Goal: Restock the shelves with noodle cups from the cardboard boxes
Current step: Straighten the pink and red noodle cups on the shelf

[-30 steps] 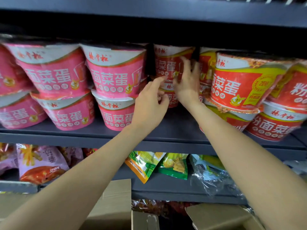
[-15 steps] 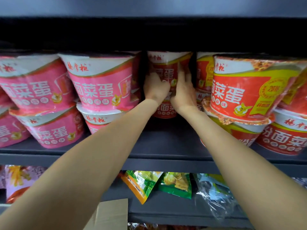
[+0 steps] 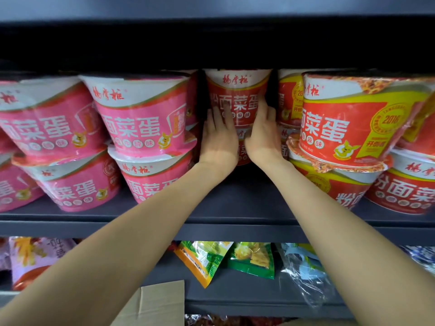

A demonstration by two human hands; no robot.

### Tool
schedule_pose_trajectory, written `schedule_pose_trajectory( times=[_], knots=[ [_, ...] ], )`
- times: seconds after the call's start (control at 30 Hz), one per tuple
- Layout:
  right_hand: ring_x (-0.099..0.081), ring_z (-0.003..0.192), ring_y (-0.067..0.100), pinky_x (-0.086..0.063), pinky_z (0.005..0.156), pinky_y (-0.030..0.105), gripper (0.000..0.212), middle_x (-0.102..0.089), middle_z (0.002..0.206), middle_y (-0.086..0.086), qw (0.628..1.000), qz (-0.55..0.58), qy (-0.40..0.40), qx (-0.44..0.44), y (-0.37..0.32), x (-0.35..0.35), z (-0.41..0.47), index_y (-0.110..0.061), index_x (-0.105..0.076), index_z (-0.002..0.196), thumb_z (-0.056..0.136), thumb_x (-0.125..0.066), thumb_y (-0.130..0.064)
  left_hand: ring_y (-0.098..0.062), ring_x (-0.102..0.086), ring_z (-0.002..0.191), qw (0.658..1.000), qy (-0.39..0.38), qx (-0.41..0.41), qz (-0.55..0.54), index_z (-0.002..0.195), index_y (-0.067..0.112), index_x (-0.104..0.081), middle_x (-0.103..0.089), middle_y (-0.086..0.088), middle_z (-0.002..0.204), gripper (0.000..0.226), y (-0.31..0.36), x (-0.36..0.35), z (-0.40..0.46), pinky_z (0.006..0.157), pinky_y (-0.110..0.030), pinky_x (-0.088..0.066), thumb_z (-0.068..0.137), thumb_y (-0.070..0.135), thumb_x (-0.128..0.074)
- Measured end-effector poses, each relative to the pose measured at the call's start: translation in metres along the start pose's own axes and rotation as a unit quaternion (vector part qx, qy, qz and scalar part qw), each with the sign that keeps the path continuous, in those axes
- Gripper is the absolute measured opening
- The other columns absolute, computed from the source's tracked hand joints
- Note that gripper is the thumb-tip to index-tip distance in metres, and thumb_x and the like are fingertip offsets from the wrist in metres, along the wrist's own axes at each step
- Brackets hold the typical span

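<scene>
Head view: your left hand (image 3: pixel 219 140) and right hand (image 3: pixel 263 137) lie side by side on the front of the red cup (image 3: pixel 237 97), fingers fairly straight against its wall, the right thumb wrapping its right edge. The cup sits deep on the shelf (image 3: pixel 235 208), stacked on another red cup, between the pink cups (image 3: pixel 141 118) and orange cups (image 3: pixel 348 128). A cardboard flap (image 3: pixel 160 302) shows below.
</scene>
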State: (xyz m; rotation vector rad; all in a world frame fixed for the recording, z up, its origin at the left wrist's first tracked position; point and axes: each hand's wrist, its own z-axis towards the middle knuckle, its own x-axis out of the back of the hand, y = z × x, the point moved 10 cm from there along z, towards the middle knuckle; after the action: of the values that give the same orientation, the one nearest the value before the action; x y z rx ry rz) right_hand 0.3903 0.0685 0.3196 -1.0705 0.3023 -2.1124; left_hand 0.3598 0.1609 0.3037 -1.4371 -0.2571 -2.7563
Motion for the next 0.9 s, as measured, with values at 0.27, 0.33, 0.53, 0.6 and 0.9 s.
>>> schedule_pose_trajectory(
  times=[0.27, 0.33, 0.53, 0.6, 0.9],
  knots=[
    [-0.021, 0.142, 0.031, -0.023, 0.115, 0.041, 0.068, -0.009, 0.158, 0.014, 0.997, -0.044, -0.067, -0.007, 0.005, -0.021, 0.004, -0.013, 0.001, 0.152, 0.100, -0.041, -0.023, -0.032, -0.008, 0.145, 0.998, -0.051, -0.008, 0.020, 0.149, 0.004, 0.007, 0.000, -0.023, 0.156, 0.070, 0.004, -0.010, 0.010, 0.118, -0.037, -0.014, 0.097, 0.013, -0.039],
    [-0.018, 0.144, 0.030, -0.020, 0.115, 0.039, 0.071, -0.007, 0.159, 0.013, 0.996, -0.046, -0.079, -0.005, 0.003, -0.021, 0.003, -0.012, 0.002, 0.152, 0.099, -0.045, -0.019, -0.032, -0.007, 0.145, 0.998, -0.059, -0.015, 0.029, 0.149, 0.004, 0.006, 0.001, -0.022, 0.157, 0.070, 0.005, -0.009, 0.006, 0.117, -0.037, -0.014, 0.097, 0.012, -0.040],
    [-0.032, 0.135, 0.035, -0.031, 0.111, 0.039, 0.067, -0.021, 0.153, 0.019, 0.994, -0.089, -0.058, 0.038, 0.002, -0.017, -0.019, -0.010, -0.017, 0.150, 0.092, -0.051, -0.005, -0.043, -0.042, 0.125, 0.996, -0.017, -0.091, 0.014, 0.143, -0.003, -0.031, -0.030, -0.029, 0.146, 0.083, 0.011, -0.004, -0.028, 0.097, -0.042, -0.044, 0.070, 0.007, -0.070],
    [-0.036, 0.133, 0.034, -0.035, 0.105, 0.036, 0.069, -0.019, 0.153, 0.019, 0.991, -0.092, -0.072, 0.057, 0.003, -0.023, -0.032, -0.006, -0.021, 0.148, 0.088, -0.053, 0.001, -0.040, -0.043, 0.125, 0.995, -0.034, -0.098, 0.014, 0.143, -0.004, -0.031, -0.027, -0.027, 0.149, 0.082, 0.008, -0.010, -0.038, 0.096, -0.041, -0.044, 0.069, 0.002, -0.067],
    [-0.011, 0.145, 0.031, -0.033, 0.109, 0.051, 0.091, 0.006, 0.159, 0.011, 0.981, -0.085, -0.163, 0.069, 0.007, -0.037, -0.048, -0.013, -0.005, 0.152, 0.080, -0.059, 0.005, -0.026, -0.004, 0.147, 0.991, -0.097, -0.089, 0.018, 0.150, 0.003, -0.001, 0.009, -0.016, 0.158, 0.082, 0.002, -0.026, -0.039, 0.116, -0.030, -0.014, 0.088, 0.009, -0.054]
  ],
)
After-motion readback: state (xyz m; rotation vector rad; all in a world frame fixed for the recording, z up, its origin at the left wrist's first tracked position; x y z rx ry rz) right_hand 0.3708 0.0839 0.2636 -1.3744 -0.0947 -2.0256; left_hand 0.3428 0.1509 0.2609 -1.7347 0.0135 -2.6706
